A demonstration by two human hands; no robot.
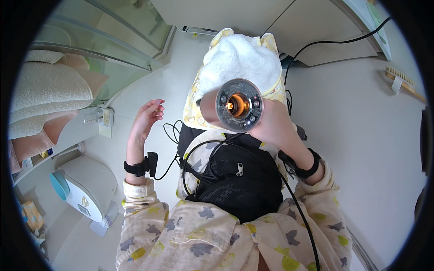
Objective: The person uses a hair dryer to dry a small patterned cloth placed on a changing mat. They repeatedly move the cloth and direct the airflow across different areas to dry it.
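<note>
My right hand (273,125) is closed around a hair dryer (239,105), raised in front of my chest. The round rear end of the dryer faces the camera, and an orange glow shows inside its ring. Behind and beyond it, a white towel (240,61) lies over a yellow patterned cloth (193,111) on my lap. My left hand (151,111) is raised to the left of the lap, fingers apart and slightly curled, with nothing in it. A black strap with a small device is on each wrist.
A black cord (325,42) runs from the upper right down beside the lap. A black mesh bag (237,189) with cables rests against my front. Towels (57,91) hang at the left, above a white lidded bin (88,186). A wooden-handled brush (400,79) hangs at the right.
</note>
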